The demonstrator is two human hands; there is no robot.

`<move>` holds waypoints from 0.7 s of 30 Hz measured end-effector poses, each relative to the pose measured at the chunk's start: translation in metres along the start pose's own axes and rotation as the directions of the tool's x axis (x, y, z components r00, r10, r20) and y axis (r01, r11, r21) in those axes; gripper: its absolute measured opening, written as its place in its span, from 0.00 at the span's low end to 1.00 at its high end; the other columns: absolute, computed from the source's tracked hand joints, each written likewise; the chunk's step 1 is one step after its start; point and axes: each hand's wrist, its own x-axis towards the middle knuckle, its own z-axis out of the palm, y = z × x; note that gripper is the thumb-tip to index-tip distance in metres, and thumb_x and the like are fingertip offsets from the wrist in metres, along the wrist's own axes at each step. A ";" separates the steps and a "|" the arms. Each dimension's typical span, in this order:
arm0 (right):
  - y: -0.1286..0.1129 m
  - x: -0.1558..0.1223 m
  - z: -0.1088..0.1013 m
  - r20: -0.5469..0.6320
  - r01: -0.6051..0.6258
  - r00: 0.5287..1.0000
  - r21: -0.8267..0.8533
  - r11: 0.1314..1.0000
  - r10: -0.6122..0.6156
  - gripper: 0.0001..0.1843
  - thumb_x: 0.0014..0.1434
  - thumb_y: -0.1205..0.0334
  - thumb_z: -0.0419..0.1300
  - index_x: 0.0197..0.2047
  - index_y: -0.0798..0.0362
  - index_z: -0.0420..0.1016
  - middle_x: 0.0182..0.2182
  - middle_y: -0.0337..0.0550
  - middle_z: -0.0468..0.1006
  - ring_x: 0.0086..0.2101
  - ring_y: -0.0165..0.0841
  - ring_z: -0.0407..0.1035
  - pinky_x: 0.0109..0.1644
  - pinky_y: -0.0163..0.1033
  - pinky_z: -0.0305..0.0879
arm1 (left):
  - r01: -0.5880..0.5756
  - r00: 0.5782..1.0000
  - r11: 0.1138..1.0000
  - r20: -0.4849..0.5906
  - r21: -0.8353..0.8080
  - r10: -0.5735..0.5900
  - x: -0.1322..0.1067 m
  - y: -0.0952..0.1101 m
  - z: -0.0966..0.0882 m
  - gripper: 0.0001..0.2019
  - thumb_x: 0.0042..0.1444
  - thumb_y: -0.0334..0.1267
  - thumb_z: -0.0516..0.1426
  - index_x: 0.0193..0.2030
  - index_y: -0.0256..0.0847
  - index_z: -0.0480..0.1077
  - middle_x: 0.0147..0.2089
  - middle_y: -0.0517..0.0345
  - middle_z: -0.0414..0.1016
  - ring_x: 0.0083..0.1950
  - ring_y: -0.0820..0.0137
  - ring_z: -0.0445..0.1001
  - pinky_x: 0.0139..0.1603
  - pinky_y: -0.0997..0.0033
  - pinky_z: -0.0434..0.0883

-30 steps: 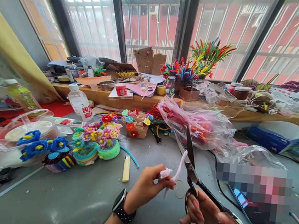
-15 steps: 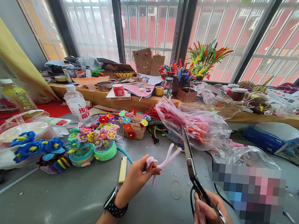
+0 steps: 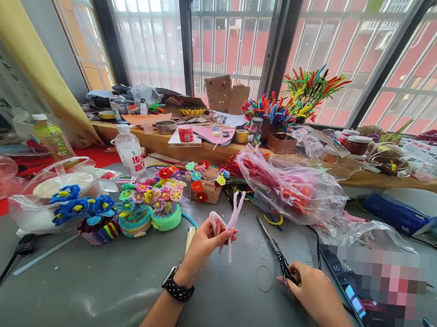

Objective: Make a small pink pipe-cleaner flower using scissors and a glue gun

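Low in the frame, on the grey table (image 3: 83, 295), the right hand (image 3: 312, 293) lies at lower right over the handles of the black scissors (image 3: 274, 248). The blades rest flat on the tabletop, pointing up and left. The fingers curl over the hidden handles, and it cannot be told whether they grip or only rest there.

Just left of that hand lies a thin ring (image 3: 264, 278). To its right a phone (image 3: 360, 300) lies screen up.

At lower centre the left hand (image 3: 205, 241), a black watch (image 3: 177, 286) on its wrist, is raised off the table. Its thumb and fingers are closed on the pink pipe cleaner (image 3: 233, 218) — pinched at its middle, two ends standing up side by side, one end hanging down, and a loop curling over the fingers.

Just left of this hand lies a yellow lighter (image 3: 189, 235). Further left sit pipe-cleaner flowers on coiled bases (image 3: 151, 208) and blue flowers (image 3: 77, 206).

Behind, at mid-frame, are a small basket (image 3: 205, 189), a water bottle (image 3: 129, 149) and a clear plastic bag (image 3: 297, 190) stuffed with pink and red stems.

Farthest back, on the cluttered sill under the windows — upper centre — stands a bunch of bright pipe cleaners (image 3: 299, 94).
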 end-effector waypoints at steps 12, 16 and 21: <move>-0.085 0.047 -0.022 -0.201 0.321 0.947 0.544 0.775 -0.251 0.20 0.54 0.48 0.49 0.32 0.55 0.72 0.29 0.46 0.75 0.28 0.34 0.68 0.33 0.36 0.60 | -0.069 0.991 0.990 0.123 0.122 0.054 -0.003 -0.007 0.006 0.14 0.41 0.42 0.61 0.24 0.38 0.59 0.24 0.63 0.69 0.32 0.67 0.75 0.30 0.72 0.70; -0.085 0.056 -0.005 -0.199 0.260 0.966 0.751 0.607 -0.168 0.21 0.54 0.47 0.49 0.24 0.56 0.68 0.20 0.41 0.71 0.23 0.31 0.67 0.29 0.35 0.62 | -0.060 0.993 0.986 0.114 0.158 0.042 -0.002 -0.009 0.007 0.15 0.41 0.43 0.61 0.24 0.38 0.59 0.22 0.64 0.68 0.29 0.69 0.75 0.28 0.73 0.70; -0.071 0.057 -0.002 -0.160 0.162 0.986 0.879 0.448 -0.042 0.20 0.53 0.47 0.51 0.25 0.57 0.70 0.21 0.42 0.72 0.21 0.29 0.66 0.28 0.35 0.63 | -0.086 0.994 0.952 -0.036 0.292 0.101 0.001 -0.008 0.002 0.14 0.44 0.43 0.58 0.23 0.39 0.57 0.23 0.65 0.68 0.25 0.71 0.73 0.24 0.75 0.69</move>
